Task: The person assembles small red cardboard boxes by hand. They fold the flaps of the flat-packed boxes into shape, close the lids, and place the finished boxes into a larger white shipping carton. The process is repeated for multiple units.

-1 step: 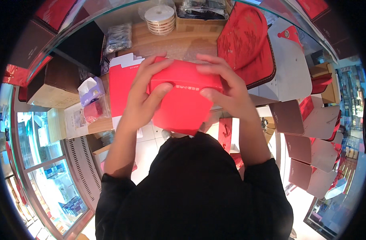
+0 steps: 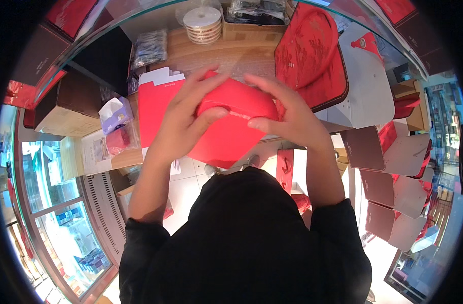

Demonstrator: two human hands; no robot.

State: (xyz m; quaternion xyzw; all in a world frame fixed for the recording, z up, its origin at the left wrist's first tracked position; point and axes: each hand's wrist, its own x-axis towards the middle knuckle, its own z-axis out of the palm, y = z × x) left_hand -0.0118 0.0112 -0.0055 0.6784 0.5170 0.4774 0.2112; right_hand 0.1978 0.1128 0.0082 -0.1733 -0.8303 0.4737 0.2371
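Note:
A red cardboard box is between my two hands above the front edge of the table, tilted, with one panel hanging toward my body. My left hand grips its left side, thumb on the near fold and fingers curled over the far side. On the right side my right hand does the same; its fingertips are slightly blurred. Flat red cardboard pieces with white tabs lie at the left of the box, partly behind my left hand. The underside of the box is hidden.
Ribbon spools and a carton of packets stand at the back. A red patterned case leans at the right. Left are a tissue box and a brown carton. A glass edge crosses the top.
The box has tilted and its near fold now slants down to the right. Its printed line has become hard to make out. Both hands have shifted slightly with it, keeping their grip.

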